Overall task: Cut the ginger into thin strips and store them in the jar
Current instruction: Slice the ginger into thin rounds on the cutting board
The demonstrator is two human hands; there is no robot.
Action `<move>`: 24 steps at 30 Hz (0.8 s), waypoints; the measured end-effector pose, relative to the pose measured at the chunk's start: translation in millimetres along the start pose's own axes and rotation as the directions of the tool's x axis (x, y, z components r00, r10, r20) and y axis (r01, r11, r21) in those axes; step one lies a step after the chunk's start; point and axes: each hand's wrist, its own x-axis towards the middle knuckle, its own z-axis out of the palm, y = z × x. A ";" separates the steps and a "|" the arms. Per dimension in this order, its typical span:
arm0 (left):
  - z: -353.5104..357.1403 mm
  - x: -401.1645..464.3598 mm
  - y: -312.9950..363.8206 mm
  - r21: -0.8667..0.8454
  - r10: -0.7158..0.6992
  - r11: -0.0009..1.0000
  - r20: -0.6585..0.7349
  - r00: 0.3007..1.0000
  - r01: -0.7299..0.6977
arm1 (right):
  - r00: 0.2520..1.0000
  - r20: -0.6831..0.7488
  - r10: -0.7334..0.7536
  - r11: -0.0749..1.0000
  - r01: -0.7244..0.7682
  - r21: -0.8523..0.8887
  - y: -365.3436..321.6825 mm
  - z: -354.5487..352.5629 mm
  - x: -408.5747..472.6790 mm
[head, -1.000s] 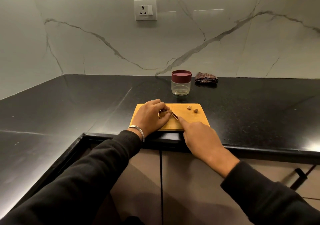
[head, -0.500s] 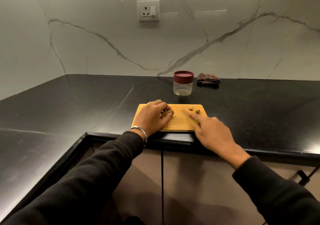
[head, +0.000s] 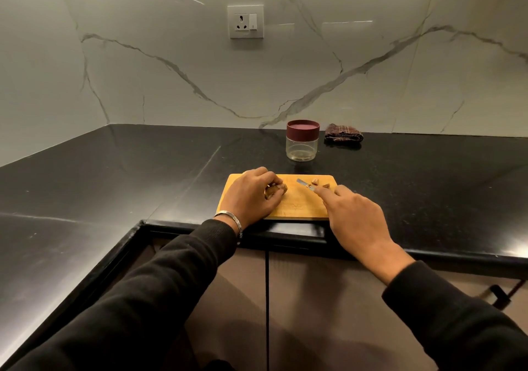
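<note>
Head view:
Left hand [head: 251, 198]: it lies on the left part of the cutting board [head: 303, 209], fingers curled around the ginger [head: 275, 191] and pressing it to the wood.
Right hand [head: 355, 218]: fingers closed around the knife [head: 305, 185]; the forefinger lies along it, and the blade points to the far left.
Cut pieces [head: 320, 184]: two small bits lie just beside the blade, near the far right corner of the board.
Jar [head: 302, 140]: it stands upright on the black counter [head: 114, 176] behind the board, dark red lid on.
Cloth [head: 343, 136]: folded, to the right of the jar.
</note>
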 end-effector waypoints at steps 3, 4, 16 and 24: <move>-1.0 -0.3 1.0 0.014 0.020 1.000 0.009 1.000 -0.020 | 1.000 0.000 0.004 0.999 -0.004 0.046 2.6 4.2 1.4; -1.1 -0.4 1.4 0.026 0.032 0.999 0.017 0.999 -0.032 | 1.000 0.008 0.002 0.998 -0.002 0.065 2.3 5.2 1.9; -5.3 27.3 24.3 0.230 0.080 0.952 0.448 0.890 -0.201 | 1.000 0.000 -0.017 0.992 0.017 0.126 3.1 9.1 4.5; -1.4 46.7 32.6 0.241 -0.024 0.961 0.559 0.829 -0.135 | 0.999 -0.032 -0.026 0.991 0.030 0.128 7.7 9.4 -2.3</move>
